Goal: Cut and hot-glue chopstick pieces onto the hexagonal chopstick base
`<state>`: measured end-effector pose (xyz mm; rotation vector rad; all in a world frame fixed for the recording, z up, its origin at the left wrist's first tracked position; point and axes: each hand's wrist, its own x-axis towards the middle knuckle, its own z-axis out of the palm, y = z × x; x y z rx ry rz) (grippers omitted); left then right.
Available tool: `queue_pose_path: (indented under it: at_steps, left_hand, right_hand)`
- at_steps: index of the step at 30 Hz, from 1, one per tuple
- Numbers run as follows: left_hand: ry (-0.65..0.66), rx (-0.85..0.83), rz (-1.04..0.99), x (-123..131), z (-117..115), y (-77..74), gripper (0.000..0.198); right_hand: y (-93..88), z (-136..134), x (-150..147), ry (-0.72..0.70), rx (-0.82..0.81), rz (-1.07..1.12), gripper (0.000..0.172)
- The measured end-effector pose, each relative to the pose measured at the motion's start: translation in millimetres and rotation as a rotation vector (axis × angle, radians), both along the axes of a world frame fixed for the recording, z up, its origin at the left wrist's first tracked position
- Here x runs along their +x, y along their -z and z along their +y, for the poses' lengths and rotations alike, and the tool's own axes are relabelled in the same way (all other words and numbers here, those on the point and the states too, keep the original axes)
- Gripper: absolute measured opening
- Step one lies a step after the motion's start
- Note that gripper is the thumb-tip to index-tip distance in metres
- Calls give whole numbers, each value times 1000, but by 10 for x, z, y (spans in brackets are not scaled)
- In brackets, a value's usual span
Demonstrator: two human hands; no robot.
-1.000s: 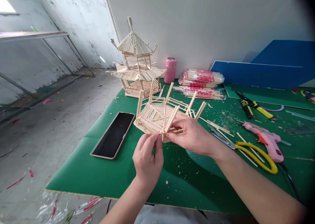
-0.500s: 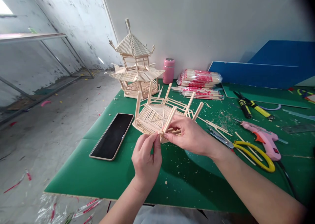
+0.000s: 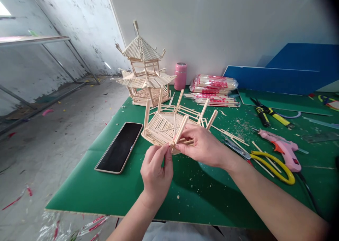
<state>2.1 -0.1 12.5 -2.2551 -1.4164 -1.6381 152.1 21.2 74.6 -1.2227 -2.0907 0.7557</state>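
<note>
A six-sided platform of thin wooden sticks, with upright posts at its corners, sits on the green tabletop before me. My right hand grips its near edge around the base of the front post. Thumb and forefinger of my left hand are pinched together at that same corner, touching the stick ends; anything small between these fingertips is hidden. Behind the platform stands a finished-looking stick pagoda with two tiers of roof.
Left of the platform lies a phone. To the right are yellow-handled scissors, a pink glue gun, black-and-yellow pliers and loose sticks. Bagged chopsticks and a pink bottle stand at the back.
Both hands keep their hold at the front corner of the platform. The whole view has shifted very slightly; nothing on the table has visibly moved.
</note>
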Motion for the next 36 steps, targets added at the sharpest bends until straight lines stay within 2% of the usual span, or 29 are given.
queue_pose_path:
  at_steps: [12,36]
  left_hand:
    - [3,25,-3,1,10,8,10]
    - [27,40,8,-12,24,35,11]
  right_hand:
    - [20,-2,-1,3,-47,36,16]
    - [24,-14,-6,17,-34,25,18]
